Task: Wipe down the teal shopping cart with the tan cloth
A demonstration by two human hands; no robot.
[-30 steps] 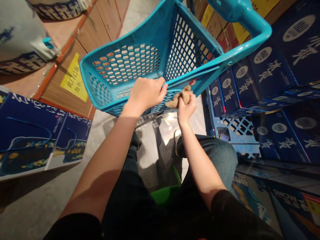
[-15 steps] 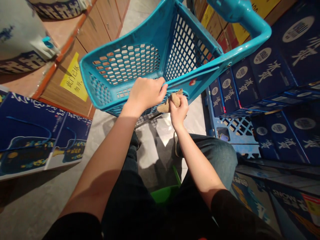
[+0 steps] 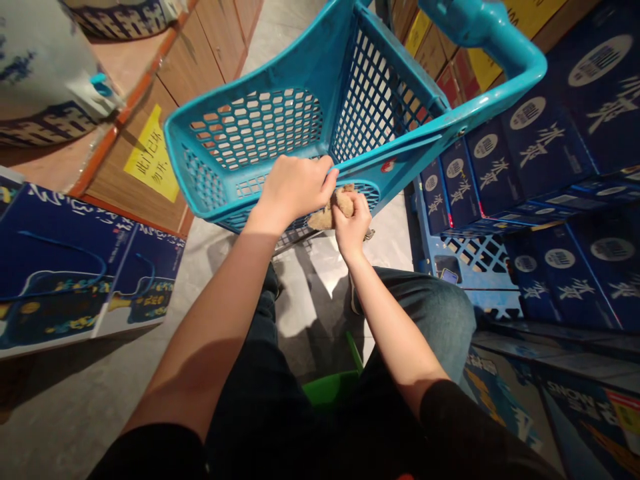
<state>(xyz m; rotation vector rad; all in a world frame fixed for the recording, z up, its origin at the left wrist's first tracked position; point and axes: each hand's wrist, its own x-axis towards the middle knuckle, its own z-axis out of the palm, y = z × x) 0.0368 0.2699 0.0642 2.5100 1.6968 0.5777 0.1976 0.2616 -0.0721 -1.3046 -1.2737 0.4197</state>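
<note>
A blue plastic shopping basket (image 3: 280,127) hangs tilted in front of me, its open top facing me and its handle (image 3: 480,30) at the upper right. My left hand (image 3: 295,187) is closed over the basket's near rim. My right hand (image 3: 353,217) is closed on a crumpled tan cloth (image 3: 327,213), pressed against the outside of the basket's near wall just below the rim, right beside my left hand.
Dark blue printed cartons (image 3: 560,167) are stacked on the right over a blue plastic pallet (image 3: 465,257). Blue gift boxes (image 3: 75,267) stand on the left below a wooden cabinet (image 3: 165,100) with a yellow label. A green stool (image 3: 330,383) shows between my legs.
My right hand has slid the cloth leftward along the basket's near wall, from near the red sticker to right beside my left hand. The left hand has kept its grip.
</note>
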